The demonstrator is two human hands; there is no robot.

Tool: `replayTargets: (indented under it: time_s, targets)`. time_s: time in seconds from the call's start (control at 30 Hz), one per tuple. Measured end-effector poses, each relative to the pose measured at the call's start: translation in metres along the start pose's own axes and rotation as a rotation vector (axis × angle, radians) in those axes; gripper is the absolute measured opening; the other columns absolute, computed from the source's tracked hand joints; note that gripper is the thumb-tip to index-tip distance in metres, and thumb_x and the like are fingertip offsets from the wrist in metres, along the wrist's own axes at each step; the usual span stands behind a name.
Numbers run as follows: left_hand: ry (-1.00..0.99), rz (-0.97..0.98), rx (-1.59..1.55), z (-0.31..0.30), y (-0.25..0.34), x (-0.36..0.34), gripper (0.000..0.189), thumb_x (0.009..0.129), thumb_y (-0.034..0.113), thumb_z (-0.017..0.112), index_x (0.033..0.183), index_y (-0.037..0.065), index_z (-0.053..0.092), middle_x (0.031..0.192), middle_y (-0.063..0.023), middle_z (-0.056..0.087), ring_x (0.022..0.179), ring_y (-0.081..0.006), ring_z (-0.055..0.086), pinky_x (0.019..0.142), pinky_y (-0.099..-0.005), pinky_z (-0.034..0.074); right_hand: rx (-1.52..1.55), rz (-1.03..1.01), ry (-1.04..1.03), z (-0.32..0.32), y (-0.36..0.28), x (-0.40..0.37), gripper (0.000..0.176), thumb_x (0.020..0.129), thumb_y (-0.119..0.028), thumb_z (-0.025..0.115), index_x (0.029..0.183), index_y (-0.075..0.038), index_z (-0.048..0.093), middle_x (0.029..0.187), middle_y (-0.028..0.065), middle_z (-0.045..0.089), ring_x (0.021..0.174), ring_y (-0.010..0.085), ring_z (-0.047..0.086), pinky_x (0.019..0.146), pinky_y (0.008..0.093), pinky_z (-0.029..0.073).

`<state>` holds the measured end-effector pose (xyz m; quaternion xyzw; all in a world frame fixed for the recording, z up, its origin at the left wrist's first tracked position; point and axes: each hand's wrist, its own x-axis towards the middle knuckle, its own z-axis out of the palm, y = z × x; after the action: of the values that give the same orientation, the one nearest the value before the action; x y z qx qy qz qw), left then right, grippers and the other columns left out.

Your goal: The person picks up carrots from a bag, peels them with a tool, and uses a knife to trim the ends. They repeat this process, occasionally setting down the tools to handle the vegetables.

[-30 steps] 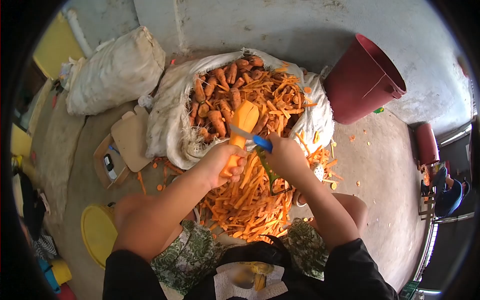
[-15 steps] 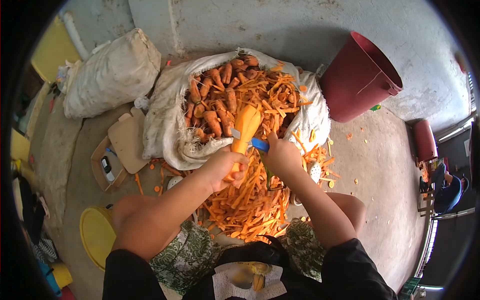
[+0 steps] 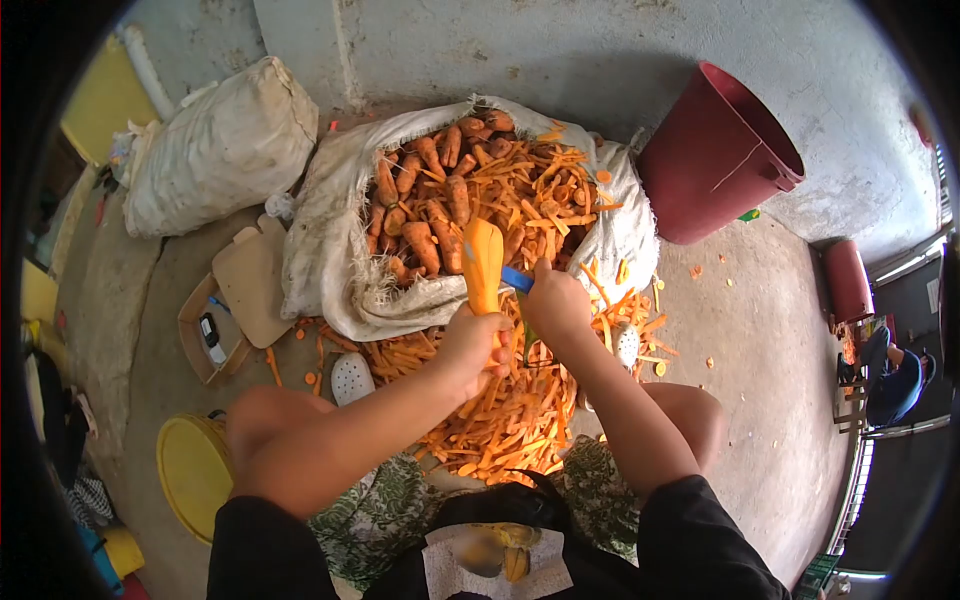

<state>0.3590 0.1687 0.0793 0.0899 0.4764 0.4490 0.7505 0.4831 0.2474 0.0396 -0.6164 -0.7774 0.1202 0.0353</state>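
Note:
My left hand is wrapped round the lower end of a peeled orange carrot, held upright with its thick end up. My right hand grips a blue-handled knife close against the carrot's right side; its blade is hidden now. Behind them stands a rolled-down white sack holding unpeeled carrots and a heap of orange peel strips. Below my hands a large pile of carrot peelings lies on the floor between my feet.
At the right stands a cracked red bin. A full white sack leans at the left, near an open cardboard box. A yellow bucket sits beside my left knee. Another person is at the far right.
The carrot has turned more upright, and my left hand has shifted slightly right. The metal blade end that showed left of the carrot is no longer visible.

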Motion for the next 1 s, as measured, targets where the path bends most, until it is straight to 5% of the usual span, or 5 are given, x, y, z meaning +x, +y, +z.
replayTargets:
  time_s: [0.23,0.63,0.83,0.93,1.0]
  targets:
    - [-0.147,-0.132,0.125,-0.007,0.008,-0.008,0.016,0.081,0.006,0.047,0.092,0.01,0.035,0.063,-0.0012,0.041,0.042,-0.0083,0.036,0.037,-0.0237,0.029,0.012,-0.126,0.105,0.001,0.025,0.007,0.013,0.077,-0.011,0.048,0.086,-0.004,0.045,0.063,0.0156,0.06,0.062,0.0349,0.061,0.056,0.0434,0.048]
    - [-0.116,-0.192,0.164,-0.009,0.001,-0.014,0.018,0.082,0.005,0.045,0.095,0.013,0.034,0.064,0.0002,0.041,0.044,-0.0073,0.037,0.039,-0.0236,0.033,0.022,-0.016,-0.08,-0.007,0.022,0.009,0.026,0.075,-0.02,0.058,0.093,-0.002,0.052,0.077,0.0192,0.061,0.073,0.034,0.061,0.066,0.0421,0.048]
    - [0.036,-0.009,0.083,0.003,-0.023,-0.018,0.016,0.082,0.006,0.046,0.092,0.009,0.035,0.064,-0.0014,0.043,0.042,-0.0087,0.038,0.039,-0.0262,0.034,0.101,0.071,-0.16,0.005,0.008,0.001,0.021,0.076,-0.018,0.056,0.09,-0.003,0.053,0.08,0.0191,0.061,0.077,0.0346,0.06,0.069,0.0431,0.047]
    - [-0.057,-0.175,0.116,-0.006,-0.022,-0.019,0.019,0.081,0.005,0.047,0.096,0.007,0.037,0.065,-0.0022,0.044,0.043,-0.0096,0.04,0.038,-0.0275,0.037,0.017,-0.022,-0.152,0.012,0.038,0.014,0.024,0.076,-0.021,0.056,0.093,-0.004,0.055,0.082,0.0179,0.062,0.077,0.0331,0.061,0.07,0.0417,0.048]
    - [-0.173,-0.31,0.651,-0.006,-0.032,-0.033,0.027,0.08,0.005,0.05,0.105,0.005,0.038,0.066,-0.0036,0.046,0.044,-0.0105,0.044,0.036,-0.0277,0.04,0.357,0.372,-0.171,0.061,0.114,0.054,0.022,0.082,-0.021,0.051,0.087,0.0,0.057,0.067,0.015,0.06,0.06,0.0283,0.061,0.055,0.0404,0.046]
